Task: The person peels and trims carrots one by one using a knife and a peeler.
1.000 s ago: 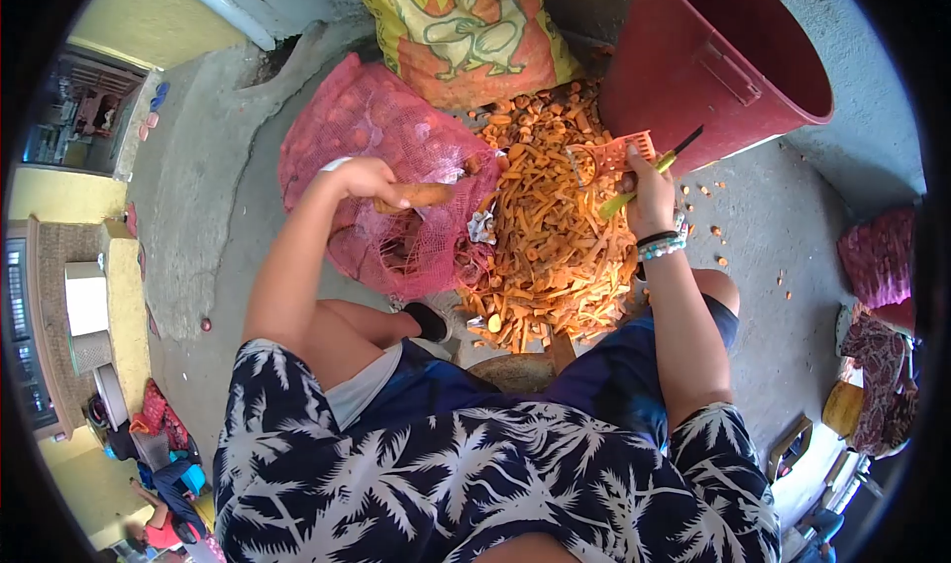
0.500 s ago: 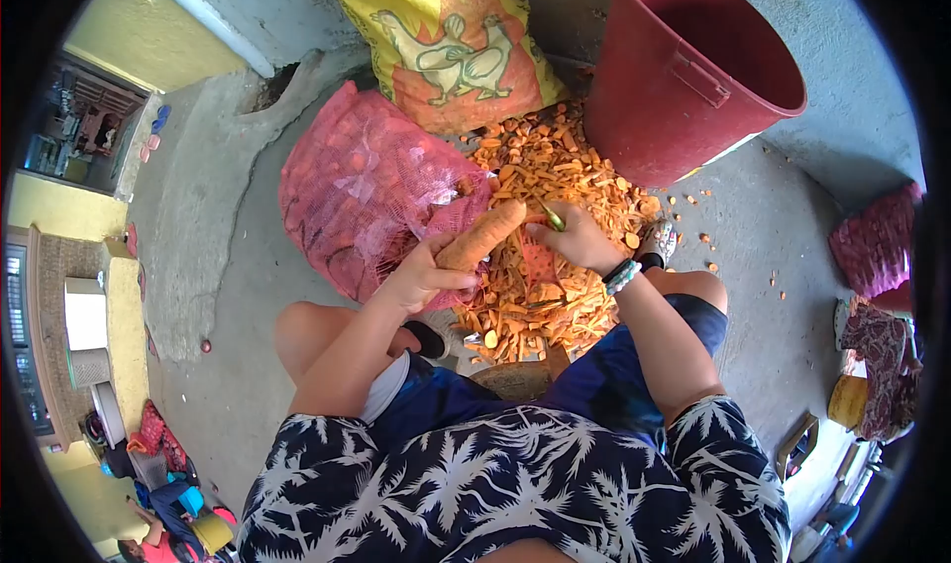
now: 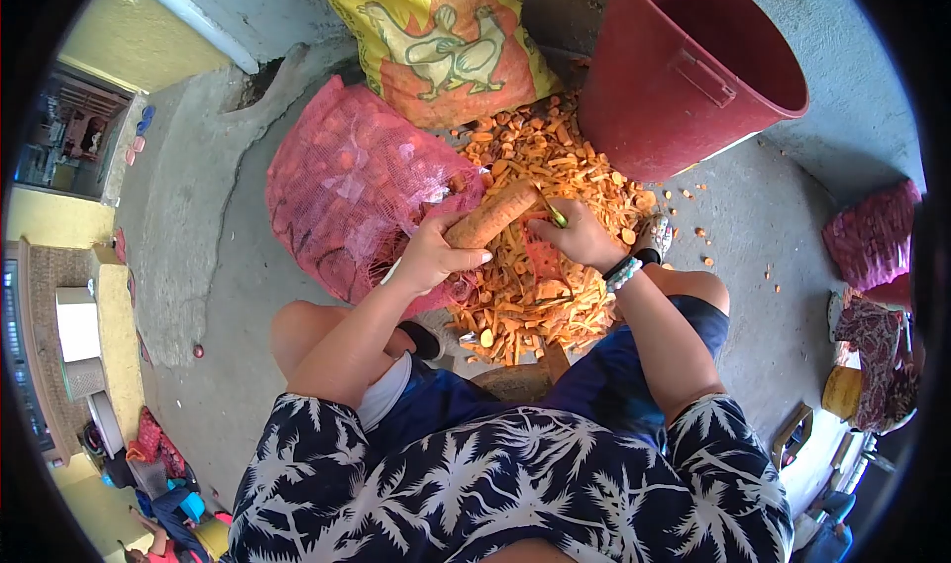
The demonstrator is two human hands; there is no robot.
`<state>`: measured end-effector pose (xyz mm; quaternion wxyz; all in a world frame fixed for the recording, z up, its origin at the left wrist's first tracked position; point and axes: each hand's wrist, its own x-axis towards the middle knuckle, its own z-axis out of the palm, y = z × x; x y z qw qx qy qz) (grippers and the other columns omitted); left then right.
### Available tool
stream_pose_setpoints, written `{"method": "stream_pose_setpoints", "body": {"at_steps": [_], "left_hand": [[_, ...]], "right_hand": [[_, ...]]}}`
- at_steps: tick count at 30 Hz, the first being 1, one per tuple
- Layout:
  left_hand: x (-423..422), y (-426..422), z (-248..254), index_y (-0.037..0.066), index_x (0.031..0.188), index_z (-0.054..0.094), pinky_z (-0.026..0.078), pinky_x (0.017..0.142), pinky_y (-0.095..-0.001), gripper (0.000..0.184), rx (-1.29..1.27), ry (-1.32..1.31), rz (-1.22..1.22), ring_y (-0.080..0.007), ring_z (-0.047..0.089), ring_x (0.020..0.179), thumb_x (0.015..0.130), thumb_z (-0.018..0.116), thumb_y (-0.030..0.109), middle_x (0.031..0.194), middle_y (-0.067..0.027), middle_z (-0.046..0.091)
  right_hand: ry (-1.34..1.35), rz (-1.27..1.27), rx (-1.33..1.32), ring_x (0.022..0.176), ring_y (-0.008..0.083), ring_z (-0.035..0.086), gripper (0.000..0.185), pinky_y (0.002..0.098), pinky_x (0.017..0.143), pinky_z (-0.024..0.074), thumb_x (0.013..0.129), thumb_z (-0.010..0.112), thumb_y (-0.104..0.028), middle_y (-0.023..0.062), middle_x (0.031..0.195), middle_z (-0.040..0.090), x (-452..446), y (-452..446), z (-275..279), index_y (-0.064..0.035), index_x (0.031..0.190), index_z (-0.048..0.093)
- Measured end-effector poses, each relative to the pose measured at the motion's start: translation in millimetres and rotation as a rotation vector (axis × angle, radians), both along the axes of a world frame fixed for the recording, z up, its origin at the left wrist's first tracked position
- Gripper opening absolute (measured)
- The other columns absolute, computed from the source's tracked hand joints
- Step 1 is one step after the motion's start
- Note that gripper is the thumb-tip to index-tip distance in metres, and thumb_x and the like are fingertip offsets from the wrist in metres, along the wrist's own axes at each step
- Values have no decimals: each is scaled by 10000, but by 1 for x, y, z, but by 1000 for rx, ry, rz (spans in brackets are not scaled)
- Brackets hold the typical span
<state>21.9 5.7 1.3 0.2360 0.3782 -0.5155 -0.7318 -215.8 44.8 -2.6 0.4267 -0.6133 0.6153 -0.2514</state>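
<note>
My left hand (image 3: 433, 258) is wrapped round the thick lower end of a large orange carrot (image 3: 495, 214), which tilts up to the right. My right hand (image 3: 584, 239) grips a small knife (image 3: 561, 219) by its green handle. Its thin dark blade is at the carrot's upper end; whether it touches is too small to tell. Beneath both hands spreads a heap of carrot peelings and cut pieces (image 3: 505, 315). A pink mesh sack (image 3: 347, 182) full of carrots leans at the left, close to my left hand.
Behind the heap stand a yellow and orange sack (image 3: 441, 53) printed with birds and a tall red bin (image 3: 664, 88). Another purple-pink mesh sack (image 3: 872, 236) is at the far right. Several scraps lie on the concrete floor (image 3: 748, 266). A person (image 3: 163, 538) shows at lower left.
The carrot has tipped slightly more upright in my left hand, its upper end now by the knife blade. My right hand has barely moved. The whole view has shifted slightly.
</note>
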Motion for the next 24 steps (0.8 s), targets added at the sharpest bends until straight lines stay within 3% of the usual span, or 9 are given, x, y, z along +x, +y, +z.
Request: {"method": "stream_pose_setpoints", "body": {"at_steps": [3,5,8,12,14,16,18,19,24], "left_hand": [[8,-6,18,-26,1061,552,468,706,-270,465,-308,-92,-66,-120,568,799,657,749,95,900,-32,599],[8,-5,27,-1,1052,554,455,726,-269,500,-635,-142,-184,-113,552,826,638,777,170,909,-32,592],[-5,3,20,-5,1058,543,436,767,-264,505,-384,-61,34,-123,546,856,651,772,186,954,-32,589],[9,-17,-4,13,1132,497,434,806,-289,554,36,326,249,-131,528,938,685,763,204,1051,-23,535],[8,-20,5,22,1161,481,435,828,-288,534,-23,376,231,-129,516,974,717,736,174,1100,-36,517],[2,-21,26,6,1221,406,411,861,-285,607,-243,137,148,-131,512,976,726,724,154,1052,-20,518],[5,-23,11,5,1205,406,421,902,-334,533,-169,100,164,-176,514,1037,767,682,133,1077,-53,528],[5,-23,6,2,1187,424,442,889,-333,474,23,185,223,-186,523,1046,790,653,124,1096,-74,534],[6,-36,-8,28,1132,474,410,952,-432,324,400,513,422,-249,495,1111,853,568,165,1138,-113,533]], "right_hand": [[-111,51,-118,687,280,562,272,376,646,443,791,594,-245,180,740,576,-4,-2,-12,25,816,569],[289,188,105,807,315,591,343,392,724,463,791,550,-303,207,839,593,-10,-7,-54,23,889,586],[442,243,508,904,341,584,478,405,783,465,774,527,-350,221,997,597,-2,-8,-72,63,1011,553],[429,183,489,979,334,555,519,391,840,445,798,498,-367,213,1080,572,3,-10,-58,70,1075,536],[431,176,156,1058,324,510,562,376,899,410,811,479,-400,211,1128,545,-5,-7,-75,57,1138,513],[393,122,259,1123,317,457,582,373,939,376,823,462,-429,207,1173,514,-2,-6,-60,37,1169,503],[292,111,274,1079,340,488,558,385,903,398,816,492,-433,226,1119,540,2,-6,-52,26,1132,531],[173,-11,399,865,266,592,460,352,743,461,818,550,-369,176,948,614,11,-5,-27,7,1082,566],[-508,-266,469,562,56,466,230,225,507,389,844,582,-211,-11,730,584,42,11,-20,-33,989,606]]}}
